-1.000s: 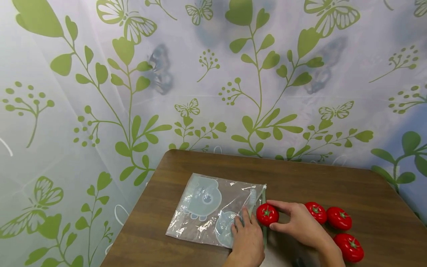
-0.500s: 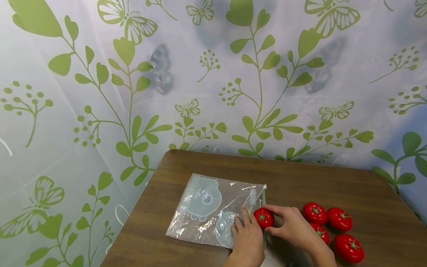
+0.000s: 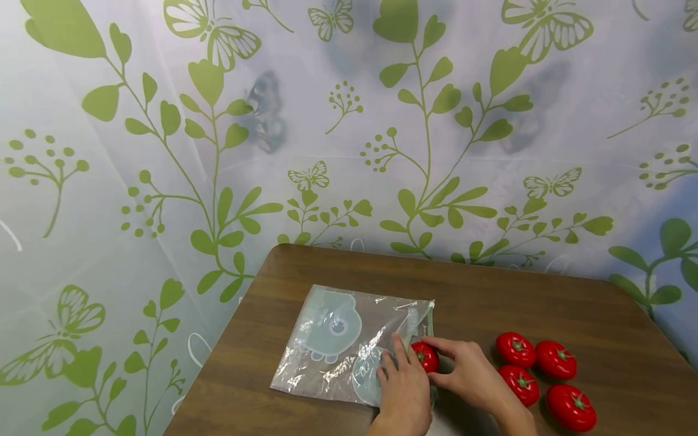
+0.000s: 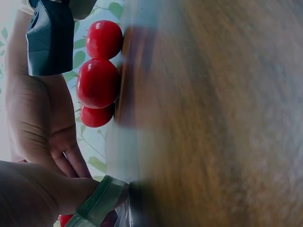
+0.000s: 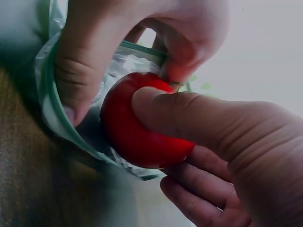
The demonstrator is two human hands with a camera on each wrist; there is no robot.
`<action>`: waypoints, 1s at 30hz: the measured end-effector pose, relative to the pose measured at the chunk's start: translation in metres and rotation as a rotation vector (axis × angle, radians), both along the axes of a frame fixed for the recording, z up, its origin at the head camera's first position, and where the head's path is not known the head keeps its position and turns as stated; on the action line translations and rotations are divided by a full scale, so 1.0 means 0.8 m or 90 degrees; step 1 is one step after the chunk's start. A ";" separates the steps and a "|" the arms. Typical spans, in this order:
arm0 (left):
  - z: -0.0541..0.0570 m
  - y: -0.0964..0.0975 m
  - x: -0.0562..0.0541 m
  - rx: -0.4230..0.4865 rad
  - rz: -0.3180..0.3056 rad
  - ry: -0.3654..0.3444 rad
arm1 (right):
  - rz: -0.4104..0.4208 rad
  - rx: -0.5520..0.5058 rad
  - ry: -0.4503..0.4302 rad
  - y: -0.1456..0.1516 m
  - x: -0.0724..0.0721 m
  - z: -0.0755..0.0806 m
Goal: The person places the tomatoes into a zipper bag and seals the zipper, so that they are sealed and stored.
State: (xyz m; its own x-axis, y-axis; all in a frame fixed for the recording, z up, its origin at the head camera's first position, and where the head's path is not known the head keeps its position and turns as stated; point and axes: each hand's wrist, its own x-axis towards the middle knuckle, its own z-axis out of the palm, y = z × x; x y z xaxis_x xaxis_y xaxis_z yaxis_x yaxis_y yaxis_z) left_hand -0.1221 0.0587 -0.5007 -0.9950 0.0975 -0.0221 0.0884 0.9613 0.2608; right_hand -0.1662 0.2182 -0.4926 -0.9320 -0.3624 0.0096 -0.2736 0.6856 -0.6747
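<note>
A clear zip bag [image 3: 338, 375] with pale blue cartoon prints lies flat on the table, its mouth facing right. My left hand [image 3: 403, 387] rests over that end, and in the right wrist view its thumb [image 5: 78, 85] is hooked inside the green zip edge [image 5: 49, 94], spreading it. Between thumb and fingers my right hand [image 3: 469, 372] grips a shiny red tomato [image 5: 128, 135] with a green stem, partly inside the bag's mouth. From the head, the left fingers partly cover this tomato [image 3: 425, 357].
Several more red tomatoes [image 3: 519, 385] sit grouped to the right of my right hand. The brown wooden table [image 3: 349, 266] ends at the back against a leaf-and-butterfly patterned curtain [image 3: 349, 121]. A dark wrist-worn device [image 4: 49, 47] shows in the left wrist view.
My right hand has moved left with the tomato, from beside the bag's edge into its mouth. The left hand stays in place on the bag.
</note>
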 end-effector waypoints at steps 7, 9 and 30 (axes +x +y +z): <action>0.001 0.001 0.001 -0.009 0.003 0.008 | 0.007 0.008 0.034 0.005 0.002 -0.002; 0.001 0.001 0.001 -0.009 0.003 0.008 | 0.011 0.014 0.048 0.009 0.004 0.000; -0.002 0.007 0.004 -0.054 0.034 0.075 | 0.039 -0.010 0.077 -0.012 -0.006 -0.006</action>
State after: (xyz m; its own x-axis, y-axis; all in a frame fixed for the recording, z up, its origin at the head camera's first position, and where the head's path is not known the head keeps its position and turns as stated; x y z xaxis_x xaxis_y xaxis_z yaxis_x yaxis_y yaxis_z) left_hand -0.1188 0.0641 -0.5023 -0.9949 0.0464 0.0892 0.0610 0.9837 0.1694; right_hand -0.1712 0.2089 -0.4975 -0.9001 -0.4169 0.1267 -0.3942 0.6551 -0.6446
